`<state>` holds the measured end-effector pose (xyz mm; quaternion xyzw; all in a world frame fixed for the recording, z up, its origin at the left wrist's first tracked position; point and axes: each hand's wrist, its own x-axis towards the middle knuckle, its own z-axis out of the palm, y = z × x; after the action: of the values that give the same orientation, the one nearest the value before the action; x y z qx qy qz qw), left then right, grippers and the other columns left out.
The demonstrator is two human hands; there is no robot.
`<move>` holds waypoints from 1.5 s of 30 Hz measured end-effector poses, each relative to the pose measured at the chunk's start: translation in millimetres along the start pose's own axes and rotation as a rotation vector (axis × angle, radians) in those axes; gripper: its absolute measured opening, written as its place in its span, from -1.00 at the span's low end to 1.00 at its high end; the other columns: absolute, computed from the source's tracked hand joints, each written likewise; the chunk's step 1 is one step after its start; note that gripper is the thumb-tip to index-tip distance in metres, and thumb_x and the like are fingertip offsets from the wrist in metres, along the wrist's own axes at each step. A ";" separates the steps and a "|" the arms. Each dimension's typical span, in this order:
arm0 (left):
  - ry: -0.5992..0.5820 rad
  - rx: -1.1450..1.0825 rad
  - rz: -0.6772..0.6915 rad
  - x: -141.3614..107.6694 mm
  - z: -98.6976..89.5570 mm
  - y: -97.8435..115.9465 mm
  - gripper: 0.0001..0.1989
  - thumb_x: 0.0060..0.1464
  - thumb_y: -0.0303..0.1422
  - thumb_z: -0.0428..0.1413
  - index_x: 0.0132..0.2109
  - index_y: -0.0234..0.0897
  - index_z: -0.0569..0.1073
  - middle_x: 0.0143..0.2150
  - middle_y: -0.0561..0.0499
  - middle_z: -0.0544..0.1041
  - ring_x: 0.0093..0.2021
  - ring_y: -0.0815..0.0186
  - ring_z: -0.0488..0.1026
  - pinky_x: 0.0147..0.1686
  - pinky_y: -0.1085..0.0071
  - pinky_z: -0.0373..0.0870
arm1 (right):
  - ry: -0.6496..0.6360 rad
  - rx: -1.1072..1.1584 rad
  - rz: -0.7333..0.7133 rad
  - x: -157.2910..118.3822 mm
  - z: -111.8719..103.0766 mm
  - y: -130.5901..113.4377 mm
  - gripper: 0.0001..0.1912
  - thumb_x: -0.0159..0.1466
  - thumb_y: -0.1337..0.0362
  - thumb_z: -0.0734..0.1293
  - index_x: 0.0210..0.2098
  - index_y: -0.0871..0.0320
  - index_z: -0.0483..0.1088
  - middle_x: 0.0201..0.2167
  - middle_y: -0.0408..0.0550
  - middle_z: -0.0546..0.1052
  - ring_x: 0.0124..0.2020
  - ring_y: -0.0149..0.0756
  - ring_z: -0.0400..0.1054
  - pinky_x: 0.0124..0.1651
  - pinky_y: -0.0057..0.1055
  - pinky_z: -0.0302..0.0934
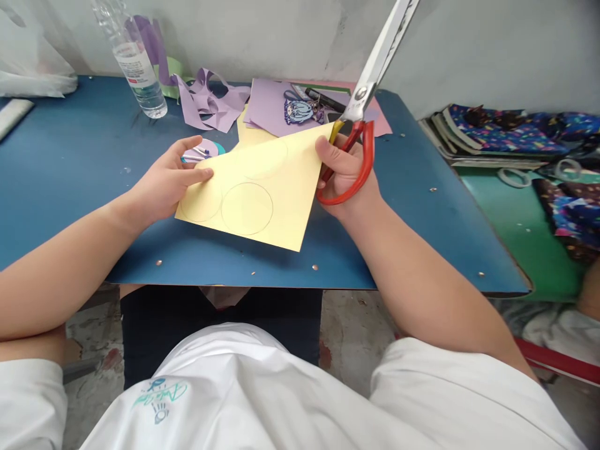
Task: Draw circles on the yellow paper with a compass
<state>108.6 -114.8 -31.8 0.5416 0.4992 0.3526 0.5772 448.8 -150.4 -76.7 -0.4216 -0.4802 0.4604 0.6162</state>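
Note:
A yellow sheet of paper (285, 212) with several circles drawn on it is held up above the blue table, tilted toward me. My left hand (171, 178) pinches its left edge between thumb and fingers. On the other side, my right hand (347, 169) grips the sheet's upper right corner with the thumb. That same hand holds red-handled scissors (365, 150), whose metal blades point up and away. Part of the fingers lies hidden behind the handles and paper. Just beyond my left hand lie small cut discs (204, 150), partly covered by the sheet.
A water bottle (138, 78) stands at the back left, by purple paper scraps (210, 100). Purple sheets (267, 103) lie behind the yellow one, bearing a black pen (325, 100) and a character keychain (300, 112). Right of the blue table (422, 244), a green table (492, 212) carries stacked books.

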 end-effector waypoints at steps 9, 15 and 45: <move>-0.050 0.012 -0.072 7.3 2.6 -10.0 -0.63 0.36 -0.45 0.41 0.26 -0.12 0.76 0.01 -0.12 0.74 -0.11 0.05 0.80 -0.14 0.12 0.83 | -0.021 0.087 -0.078 2.6 9.2 -1.6 -0.16 -0.06 -0.56 0.83 -0.34 -0.14 0.44 -0.44 -0.15 0.45 -0.44 -0.26 0.14 -0.47 -0.16 -0.17; -0.044 -0.012 -0.061 6.5 2.2 -10.4 -0.70 0.36 -0.47 0.42 0.18 -0.13 0.78 0.02 -0.12 0.75 -0.08 0.06 0.81 -0.21 0.25 0.81 | -0.036 0.095 -0.091 2.6 9.4 5.4 -0.23 0.02 -0.52 0.83 -0.27 -0.16 0.51 -0.40 -0.14 0.49 -0.44 -0.24 0.21 -0.46 -0.17 -0.11; -0.083 -0.027 -0.129 6.1 4.8 -9.2 -0.49 0.31 -0.42 0.47 0.35 -0.06 0.68 0.00 -0.13 0.74 -0.05 -0.03 0.85 -0.18 0.18 0.86 | -0.005 -0.002 -0.052 -0.1 8.4 5.0 -0.23 0.06 -0.60 0.74 -0.27 -0.20 0.46 -0.27 -0.05 0.64 -0.24 -0.01 0.51 -0.38 -0.07 0.23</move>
<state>113.5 -111.8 -42.4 0.5148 0.5038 0.2984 0.6262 439.7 -148.7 -80.0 -0.4085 -0.4929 0.4448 0.6264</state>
